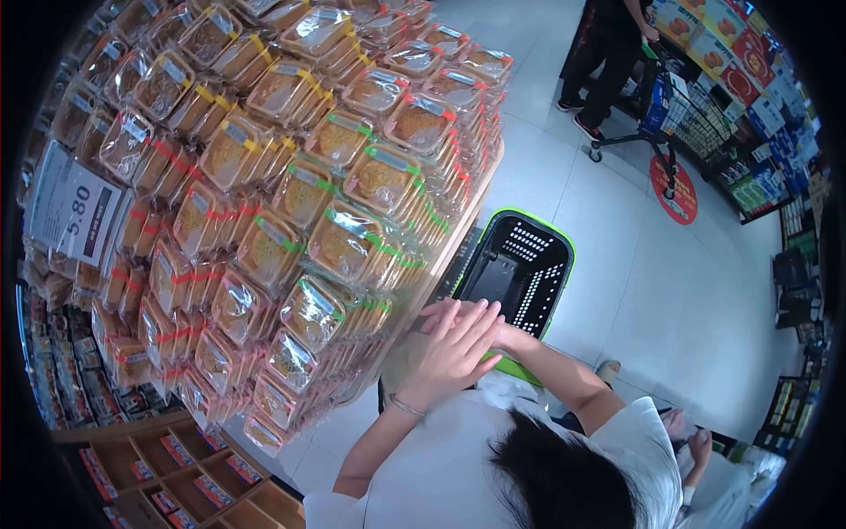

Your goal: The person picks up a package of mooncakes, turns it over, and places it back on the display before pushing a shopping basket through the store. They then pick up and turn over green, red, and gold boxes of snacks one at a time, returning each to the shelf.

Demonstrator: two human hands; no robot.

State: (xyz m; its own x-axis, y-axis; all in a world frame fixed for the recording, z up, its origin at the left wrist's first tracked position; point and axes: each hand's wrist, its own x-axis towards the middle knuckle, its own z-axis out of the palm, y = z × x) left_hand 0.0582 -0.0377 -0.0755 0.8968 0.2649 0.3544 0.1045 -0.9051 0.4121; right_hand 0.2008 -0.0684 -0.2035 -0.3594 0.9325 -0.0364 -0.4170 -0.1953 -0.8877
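My left hand (454,351), with a bracelet (408,406) at its wrist, lies over my right hand (505,335). The left fingers are stretched out flat, and nothing shows in them. Partly covered by the left, the right hand has its fingertips showing past it, extended. Just beyond and below both hands is a black shopping basket (538,280) with a bright green rim; nothing is visible inside it. Close on the left rises a large stack of clear-wrapped packaged pastries (348,238), with green, red and yellow strips.
A price sign (75,212) reading 5.80 stands among the packages. Wooden shelf compartments (176,467) are at lower left. A person in dark clothes (612,66) holds a shopping cart (683,115) across the aisle. Stocked shelves line the right; another person (718,476) is at lower right.
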